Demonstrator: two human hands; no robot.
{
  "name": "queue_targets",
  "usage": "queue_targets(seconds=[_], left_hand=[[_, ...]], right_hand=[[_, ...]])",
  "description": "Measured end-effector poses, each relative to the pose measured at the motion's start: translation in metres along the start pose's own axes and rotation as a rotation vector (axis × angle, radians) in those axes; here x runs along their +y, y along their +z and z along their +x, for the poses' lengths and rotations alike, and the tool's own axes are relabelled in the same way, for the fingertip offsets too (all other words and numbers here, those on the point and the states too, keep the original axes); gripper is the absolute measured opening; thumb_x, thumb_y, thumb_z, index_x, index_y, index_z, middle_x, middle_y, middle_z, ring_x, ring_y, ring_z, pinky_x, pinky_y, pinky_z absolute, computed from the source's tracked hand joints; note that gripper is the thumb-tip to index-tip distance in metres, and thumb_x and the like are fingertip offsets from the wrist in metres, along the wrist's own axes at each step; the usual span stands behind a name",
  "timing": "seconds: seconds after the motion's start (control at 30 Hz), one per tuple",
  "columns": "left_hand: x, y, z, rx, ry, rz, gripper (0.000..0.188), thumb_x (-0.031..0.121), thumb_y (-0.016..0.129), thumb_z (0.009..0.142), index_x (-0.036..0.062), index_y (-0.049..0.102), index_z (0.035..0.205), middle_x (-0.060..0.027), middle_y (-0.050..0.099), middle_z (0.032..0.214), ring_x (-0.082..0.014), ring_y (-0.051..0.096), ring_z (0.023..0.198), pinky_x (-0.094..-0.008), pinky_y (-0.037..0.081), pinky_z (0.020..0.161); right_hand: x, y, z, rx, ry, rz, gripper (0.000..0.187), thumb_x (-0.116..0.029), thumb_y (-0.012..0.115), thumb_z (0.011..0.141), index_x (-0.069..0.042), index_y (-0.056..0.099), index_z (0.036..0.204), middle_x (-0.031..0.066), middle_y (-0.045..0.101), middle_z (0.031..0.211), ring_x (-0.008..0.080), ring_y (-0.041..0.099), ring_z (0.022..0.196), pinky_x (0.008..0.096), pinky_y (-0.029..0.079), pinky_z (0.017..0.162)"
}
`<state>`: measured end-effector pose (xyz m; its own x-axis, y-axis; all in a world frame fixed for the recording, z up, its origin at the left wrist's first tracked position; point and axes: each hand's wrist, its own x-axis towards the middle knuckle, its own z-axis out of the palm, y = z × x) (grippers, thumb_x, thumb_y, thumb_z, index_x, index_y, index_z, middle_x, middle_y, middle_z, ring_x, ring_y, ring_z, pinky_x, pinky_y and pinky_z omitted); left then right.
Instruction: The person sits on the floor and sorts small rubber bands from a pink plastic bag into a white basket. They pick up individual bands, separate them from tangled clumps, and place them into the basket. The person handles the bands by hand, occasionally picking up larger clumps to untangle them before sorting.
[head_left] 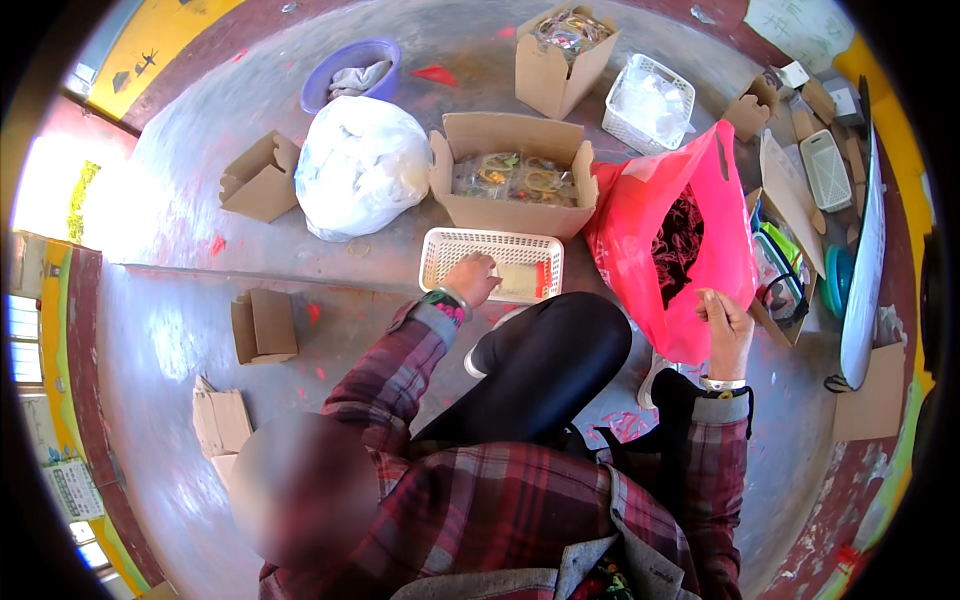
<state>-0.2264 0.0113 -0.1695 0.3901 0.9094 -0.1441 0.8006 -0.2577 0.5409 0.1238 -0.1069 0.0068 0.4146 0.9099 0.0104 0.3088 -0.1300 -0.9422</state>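
My left hand (472,278) reaches over the near rim of a white plastic basket (435,236), its fingers bent but apart. Inside the basket lie a clear flat packet (517,279) and a small red piece (542,280). My right hand (728,325) is at the near right edge of a bright pink plastic bag (640,225), with thumb and fingertips pinched together. Whatever they hold is too small to make out. Dark, reddish stringy items (678,240) show in the bag's open mouth.
Beyond the basket stands an open cardboard box (512,212) of packaged bands. A full white plastic bag (360,168), a purple basin (316,88) and another carton (545,75) stand farther off. Small cartons (265,326) are at left. A white basket (630,128) holds clear plastic.
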Motion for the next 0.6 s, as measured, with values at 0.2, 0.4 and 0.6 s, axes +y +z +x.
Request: queue_targets(seconds=[0.2, 0.4, 0.6], left_hand=[[0.011, 0.024, 0.035, -0.135, -0.005, 0.216, 0.047, 0.027, 0.07, 0.069, 0.0042, 0.056, 0.107, -0.015, 0.054, 0.111, -0.0304, 0.047, 0.111, -0.0394, 0.038, 0.094], [0.021, 0.033, 0.037, -0.108, -0.046, 0.353, 0.045, 0.024, 0.073, 0.065, 0.0068, 0.057, 0.104, -0.0099, 0.056, 0.107, -0.0273, 0.049, 0.109, -0.0397, 0.04, 0.09], [0.019, 0.029, 0.043, -0.192, -0.101, 0.295, 0.051, 0.028, 0.075, 0.062, 0.0084, 0.056, 0.105, -0.0125, 0.055, 0.11, -0.0295, 0.048, 0.11, -0.0413, 0.038, 0.092]], right_hand=[[0.0, 0.005, 0.006, -0.07, -0.034, -0.051, 0.023, -0.017, 0.055, 0.089, 0.003, 0.065, 0.091, 0.0043, 0.061, 0.072, 0.0084, 0.056, 0.069, 0.0224, 0.045, 0.064], [-0.002, 0.004, 0.005, -0.103, -0.037, -0.055, 0.022, -0.016, 0.055, 0.089, 0.004, 0.065, 0.091, 0.0045, 0.061, 0.072, 0.0088, 0.056, 0.069, 0.0226, 0.045, 0.065], [-0.002, 0.001, 0.004, -0.139, -0.033, -0.065, 0.022, -0.016, 0.056, 0.088, 0.004, 0.064, 0.091, 0.0046, 0.061, 0.072, 0.009, 0.055, 0.069, 0.0225, 0.045, 0.065]])
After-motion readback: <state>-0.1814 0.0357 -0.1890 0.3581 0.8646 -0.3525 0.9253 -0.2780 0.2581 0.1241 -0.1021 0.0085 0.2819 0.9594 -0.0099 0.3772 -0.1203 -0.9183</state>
